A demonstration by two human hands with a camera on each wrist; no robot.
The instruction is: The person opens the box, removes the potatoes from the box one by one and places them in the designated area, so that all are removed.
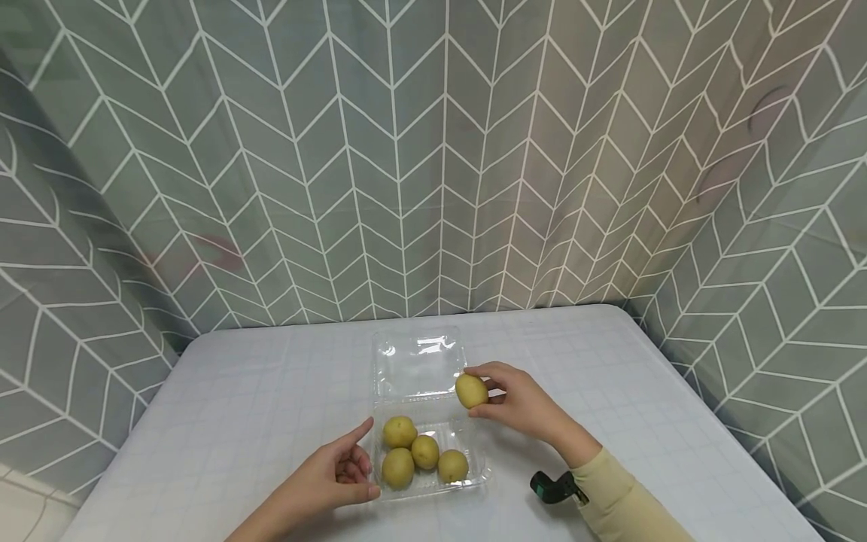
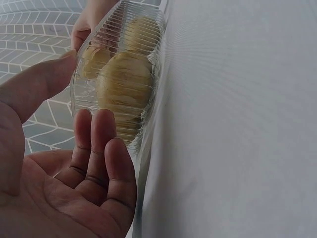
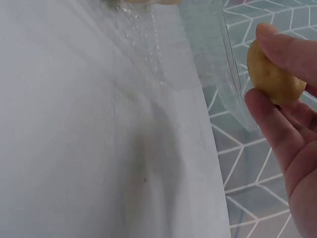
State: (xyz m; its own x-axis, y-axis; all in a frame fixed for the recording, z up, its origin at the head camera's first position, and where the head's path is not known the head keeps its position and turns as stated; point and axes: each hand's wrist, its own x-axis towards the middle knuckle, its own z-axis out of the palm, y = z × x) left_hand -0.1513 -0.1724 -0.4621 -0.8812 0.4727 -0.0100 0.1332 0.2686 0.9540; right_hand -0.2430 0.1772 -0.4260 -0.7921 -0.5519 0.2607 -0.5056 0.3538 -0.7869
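Note:
A clear plastic clamshell box (image 1: 467,440) lies with its lid (image 1: 420,367) folded back on the table. Several yellow potatoes sit in its base, among them one at the front left (image 1: 397,468) and one at the right (image 1: 453,466). Above the box's back right corner my right hand (image 1: 518,403) pinches another potato (image 3: 273,74) between thumb and fingers. My left hand (image 1: 339,470) is at the box's left side, fingers loosely bent and holding nothing. In the left wrist view its thumb (image 2: 42,82) reaches the rim and its fingertips are close to the ribbed wall.
A white cloth covers the table (image 1: 271,391). Grey patterned curtains (image 1: 420,150) hang behind it and at both sides. A small black device (image 1: 554,488) is attached at the right sleeve (image 1: 623,497).

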